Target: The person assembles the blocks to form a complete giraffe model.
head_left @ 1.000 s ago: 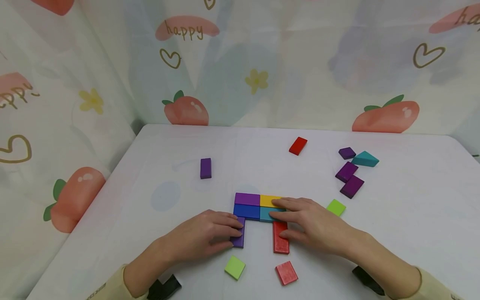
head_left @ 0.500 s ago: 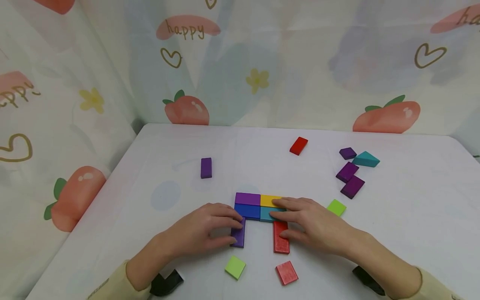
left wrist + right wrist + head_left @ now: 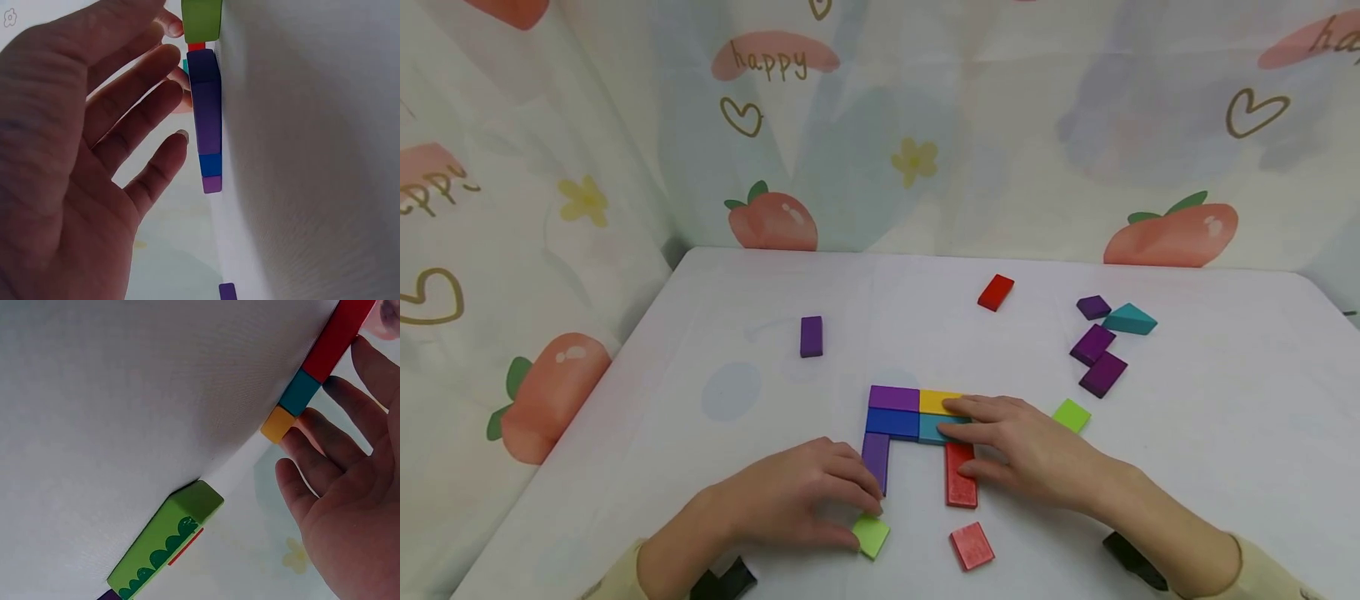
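In the head view my left hand is at the lime green square block, its thumb tip right at the left corner and its fingers loosely bent over the far side. The violet block lies just beyond these fingers. My right hand rests with spread, relaxed fingers on the yellow block, the teal block and the red block. A purple block and a blue block complete the flat, touching arrangement. The right fingers partly cover the yellow and teal ones.
A light red square block lies near the front. Farther back are a purple block and a red block. At right, a teal triangle lies among several purple blocks; another green block is beside my right hand.
My left hand has left the violet block and come nearer to me, down to the green square block. The right hand has stayed in place on the blocks.
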`<state>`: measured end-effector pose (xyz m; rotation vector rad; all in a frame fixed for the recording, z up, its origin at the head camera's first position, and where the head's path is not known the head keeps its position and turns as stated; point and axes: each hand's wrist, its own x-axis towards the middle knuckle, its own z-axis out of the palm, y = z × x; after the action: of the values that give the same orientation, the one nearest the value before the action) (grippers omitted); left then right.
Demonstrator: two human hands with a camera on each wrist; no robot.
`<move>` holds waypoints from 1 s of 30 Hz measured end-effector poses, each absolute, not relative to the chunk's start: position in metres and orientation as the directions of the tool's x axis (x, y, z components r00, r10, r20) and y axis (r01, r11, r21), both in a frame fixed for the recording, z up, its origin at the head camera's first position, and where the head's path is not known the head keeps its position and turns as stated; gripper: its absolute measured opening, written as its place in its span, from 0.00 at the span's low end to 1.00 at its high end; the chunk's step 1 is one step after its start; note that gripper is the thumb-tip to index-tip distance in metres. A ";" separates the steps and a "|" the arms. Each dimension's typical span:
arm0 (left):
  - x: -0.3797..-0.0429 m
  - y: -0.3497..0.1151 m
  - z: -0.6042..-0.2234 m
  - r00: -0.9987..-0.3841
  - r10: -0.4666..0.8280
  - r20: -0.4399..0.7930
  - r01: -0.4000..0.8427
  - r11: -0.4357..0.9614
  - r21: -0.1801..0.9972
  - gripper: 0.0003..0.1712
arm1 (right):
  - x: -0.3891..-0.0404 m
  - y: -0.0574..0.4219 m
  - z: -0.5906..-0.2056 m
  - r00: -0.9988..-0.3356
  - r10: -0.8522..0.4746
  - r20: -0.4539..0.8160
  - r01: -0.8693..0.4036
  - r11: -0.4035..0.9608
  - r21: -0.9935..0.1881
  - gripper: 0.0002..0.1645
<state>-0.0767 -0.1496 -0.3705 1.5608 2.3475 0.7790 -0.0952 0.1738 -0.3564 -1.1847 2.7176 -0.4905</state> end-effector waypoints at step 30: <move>-0.061 -0.156 -0.369 -0.343 0.917 0.204 0.914 0.276 0.298 0.10 | -0.095 0.174 -0.356 -0.687 -0.727 0.004 -0.682 0.643 -0.347 0.30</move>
<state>-0.0614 -0.1561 -0.3688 1.7959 2.5026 0.5757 -0.0949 0.1739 -0.3558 -1.1736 2.7228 -0.4904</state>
